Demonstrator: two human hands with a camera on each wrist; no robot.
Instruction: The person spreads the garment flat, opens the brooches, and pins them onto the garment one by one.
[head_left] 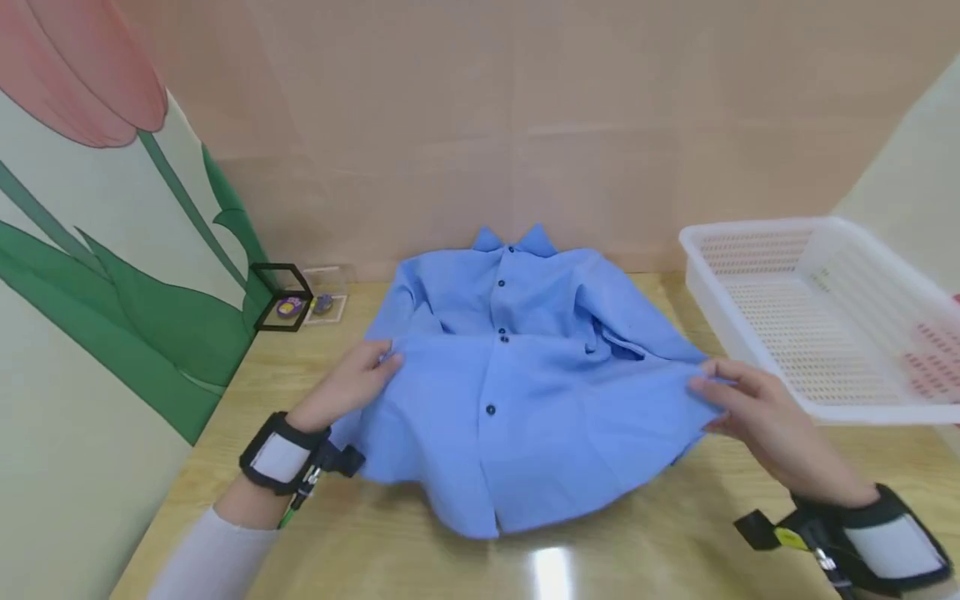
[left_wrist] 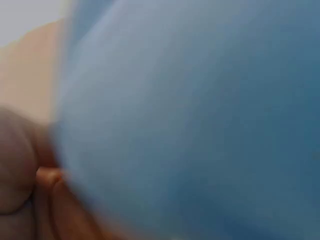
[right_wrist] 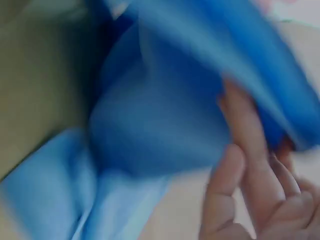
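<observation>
2-hand grip: left hand [head_left: 347, 387] and right hand [head_left: 765, 421] pinching blue shirt [head_left: 555, 417]
Shirt step: apparently straightening or folding
Next move: likely even, level lowering

**My left hand [head_left: 347, 383] and right hand [head_left: 768, 425] both pinch, well apart**

I reach forward with both arms from the lower corners of the head view, hands turned inward towards each other. A pale sleeve [head_left: 213, 554] covers my left forearm [head_left: 253, 500], ending short of the wrist. My left fingers are bent against the thumb. On my right, thumb [right_wrist: 225, 175] and index finger [right_wrist: 245, 125] lie side by side, the others partly hidden behind.
</observation>
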